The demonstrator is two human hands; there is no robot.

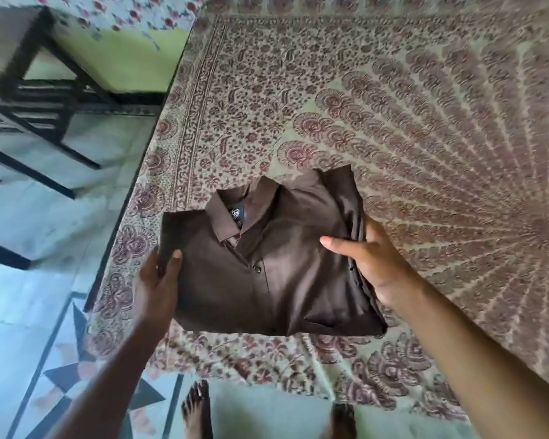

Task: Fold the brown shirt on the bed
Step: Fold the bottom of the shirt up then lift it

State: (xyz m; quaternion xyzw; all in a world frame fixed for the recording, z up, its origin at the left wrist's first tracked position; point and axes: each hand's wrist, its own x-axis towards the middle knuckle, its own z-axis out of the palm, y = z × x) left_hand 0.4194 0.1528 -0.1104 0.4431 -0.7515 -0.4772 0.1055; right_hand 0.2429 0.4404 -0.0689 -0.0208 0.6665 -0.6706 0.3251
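left hand (157, 280): thumb on top, fingers tucked beneath, pinching the shirt's left edge.
brown shirt (267, 264): already a compact rectangle, collar up, held at the near corner of the bed (425, 106); whether it touches the sheet is unclear.
handling: likely light, soft and limp; layers may slide, so support both side edges.
right hand (371, 264): thumb across the front, fingers wrapped around the stacked right edge.

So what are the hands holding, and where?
The folded brown shirt. The left hand grips its left edge and the right hand grips its right edge, thumbs on top.
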